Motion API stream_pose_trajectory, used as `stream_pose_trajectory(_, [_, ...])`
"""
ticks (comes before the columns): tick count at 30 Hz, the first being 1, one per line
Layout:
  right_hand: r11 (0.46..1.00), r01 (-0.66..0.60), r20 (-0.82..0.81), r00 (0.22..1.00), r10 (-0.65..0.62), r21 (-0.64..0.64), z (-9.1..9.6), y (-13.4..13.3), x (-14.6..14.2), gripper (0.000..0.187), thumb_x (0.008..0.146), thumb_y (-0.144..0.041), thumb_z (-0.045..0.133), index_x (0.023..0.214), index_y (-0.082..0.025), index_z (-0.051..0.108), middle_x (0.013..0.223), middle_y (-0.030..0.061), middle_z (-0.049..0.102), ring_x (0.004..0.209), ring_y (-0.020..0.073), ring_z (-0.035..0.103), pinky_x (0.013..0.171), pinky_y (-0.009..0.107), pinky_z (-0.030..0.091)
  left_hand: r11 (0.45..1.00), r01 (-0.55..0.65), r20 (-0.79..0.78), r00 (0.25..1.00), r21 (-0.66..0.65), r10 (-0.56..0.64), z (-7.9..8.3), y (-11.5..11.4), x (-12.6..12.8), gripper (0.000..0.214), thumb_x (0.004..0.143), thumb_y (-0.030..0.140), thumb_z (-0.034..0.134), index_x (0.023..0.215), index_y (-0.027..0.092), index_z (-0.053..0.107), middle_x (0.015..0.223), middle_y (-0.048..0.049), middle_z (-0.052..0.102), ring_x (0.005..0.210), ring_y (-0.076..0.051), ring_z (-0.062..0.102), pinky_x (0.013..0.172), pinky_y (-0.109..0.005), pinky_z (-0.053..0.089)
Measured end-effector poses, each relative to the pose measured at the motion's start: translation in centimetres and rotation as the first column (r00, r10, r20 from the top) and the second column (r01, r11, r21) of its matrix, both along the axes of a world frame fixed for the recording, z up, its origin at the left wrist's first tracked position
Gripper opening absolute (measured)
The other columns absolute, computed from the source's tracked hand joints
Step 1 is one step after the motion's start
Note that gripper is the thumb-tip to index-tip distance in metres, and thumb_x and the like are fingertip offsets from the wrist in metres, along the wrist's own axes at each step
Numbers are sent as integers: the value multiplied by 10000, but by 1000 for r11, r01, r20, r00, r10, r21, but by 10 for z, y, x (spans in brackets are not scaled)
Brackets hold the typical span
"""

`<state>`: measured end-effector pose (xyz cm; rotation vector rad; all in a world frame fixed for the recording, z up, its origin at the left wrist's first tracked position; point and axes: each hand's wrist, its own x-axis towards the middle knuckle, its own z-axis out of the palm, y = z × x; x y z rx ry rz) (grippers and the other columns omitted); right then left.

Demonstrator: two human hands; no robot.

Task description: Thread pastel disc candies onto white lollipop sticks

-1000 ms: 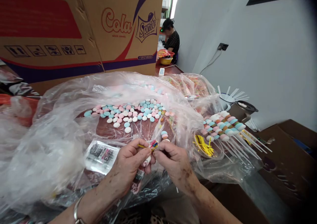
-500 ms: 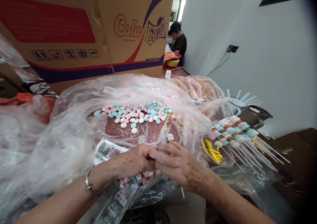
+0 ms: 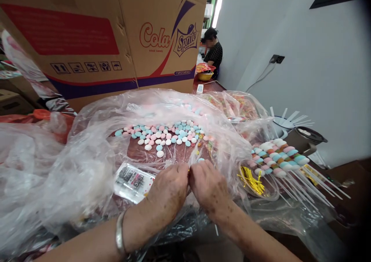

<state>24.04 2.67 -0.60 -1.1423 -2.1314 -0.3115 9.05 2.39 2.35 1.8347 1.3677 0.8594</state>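
Note:
My left hand (image 3: 171, 186), with a metal bangle at the wrist, is closed. My right hand (image 3: 209, 186) is also closed, its fingers meeting the left ones. A small yellow bit shows between the fingertips; what they grip is mostly hidden. Below my right wrist a white stick (image 3: 216, 230) pokes out. Just beyond the fingers a blue-topped candy (image 3: 201, 160) is partly visible. Silver printed packets (image 3: 133, 182) lie beside my left hand. Farther off are loose pink, blue and white candies (image 3: 159, 148) on the plastic-covered brown table.
On the right, gold twist ties (image 3: 251, 181) fill a clear bowl, beside stacked candy skewers (image 3: 279, 157). White sticks (image 3: 292, 119) stand in a pot behind. Clear plastic bags (image 3: 52, 169) cover the left side. A large cardboard box (image 3: 95, 41) blocks the back; a person (image 3: 213, 51) sits beyond.
My fingers have drawn together into two pinches side by side. The printed strip that hung below my left hand no longer shows. The view has shifted slightly left.

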Motion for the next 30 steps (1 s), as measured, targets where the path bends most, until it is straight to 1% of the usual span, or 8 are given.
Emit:
stream_pose_trajectory(4, [941,-88,-603,787,-135,-325,12,13,-11,191,913,-208,444,740,-207,524,642,-19,538,594,132,489,561,248,405,919,-74,82,996,387,46,-13,-14,4,126,839,242,601,951,188,619,1030,-154,673,1000,-311,565,959,-495,394])
stream_pose_trajectory(6, [890,-217,-743,645,-178,-401,22,9,-18,175,902,-256,460,743,-211,518,609,-46,508,549,113,464,524,231,392,959,-75,206,978,274,17,-12,-20,1,216,895,320,596,1068,191,583,950,-99,686,862,-248,602,830,-403,470])
stream_pose_trajectory(9, [871,-314,-776,620,-114,-378,32,-3,-29,142,859,-270,491,738,-208,532,615,-44,520,553,108,472,537,231,393,979,-88,502,848,-183,170,5,-15,-6,302,974,448,484,1128,205,574,853,-33,687,784,-198,623,732,-323,491])
stream_pose_trajectory(12, [847,-361,-762,643,-77,-390,35,-7,-34,146,836,-265,491,712,-205,541,587,-46,499,533,102,449,519,229,374,996,35,803,594,-88,50,29,0,-22,405,920,556,535,1083,204,651,886,-50,735,903,-219,662,860,-342,489])
stream_pose_trajectory(16, [829,-377,-806,575,-140,-413,32,1,-32,156,821,-304,524,701,-207,543,569,-53,483,534,103,427,510,226,360,948,312,604,767,-59,-215,40,9,-46,515,951,582,456,865,166,748,632,-67,730,736,-244,674,917,-415,457])
stream_pose_trajectory(20, [750,-495,-841,519,-150,-439,29,-1,-41,175,839,-328,538,715,-206,547,585,-51,495,536,102,424,510,225,359,940,192,525,851,-284,-16,28,5,-47,420,949,494,531,795,155,726,781,-64,731,818,-211,653,840,-338,476])
stream_pose_trajectory(26, [465,-682,-773,634,-10,-565,27,-7,-57,174,872,-296,512,737,-193,548,628,-48,493,562,95,425,535,220,356,966,1,812,542,-257,215,27,-15,-47,189,763,238,771,916,171,684,820,-12,712,798,-147,647,748,-219,507])
stream_pose_trajectory(30, [591,-423,-452,885,109,-687,20,-2,-53,84,865,-214,507,794,-196,549,760,-5,587,706,141,525,660,267,405,953,-164,683,667,-254,297,35,-51,-98,178,748,275,777,907,233,707,731,33,698,489,-81,529,446,-159,393])
